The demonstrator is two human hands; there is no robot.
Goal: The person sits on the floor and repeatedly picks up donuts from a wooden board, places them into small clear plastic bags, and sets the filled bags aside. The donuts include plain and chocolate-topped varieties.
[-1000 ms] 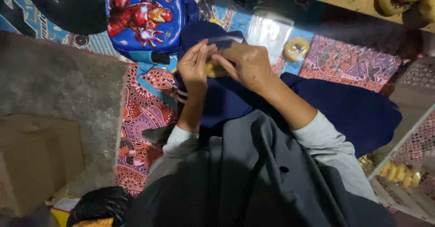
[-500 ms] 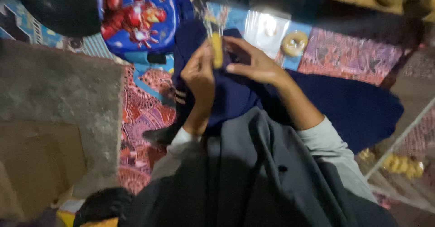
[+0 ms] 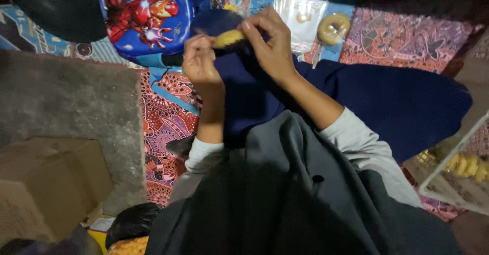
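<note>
Both hands pinch one small yellow piece over the lap

Far left: brown cardboard box point(image 3: 48, 183) on the floor, grey slab point(image 3: 71, 107) above it. Blue cartoon-print backpack point(image 3: 145, 18) top left, on patterned mat point(image 3: 165, 117). Left hand point(image 3: 200, 61) closed on near end of yellow piece point(image 3: 227, 38); right hand point(image 3: 270, 44) grips far end from above, fingers curled. Piece sits between the two hands, over dark blue cloth point(image 3: 387, 107). Ring-shaped pastry point(image 3: 333, 28) lies on mat just right of right hand, untouched. Wire basket point(image 3: 458, 168) at far right.

Bag point(image 3: 145, 18) left of hands, ring point(image 3: 333, 28) right, box point(image 3: 48, 183) near-left, mat point(image 3: 168, 117) under all
</note>
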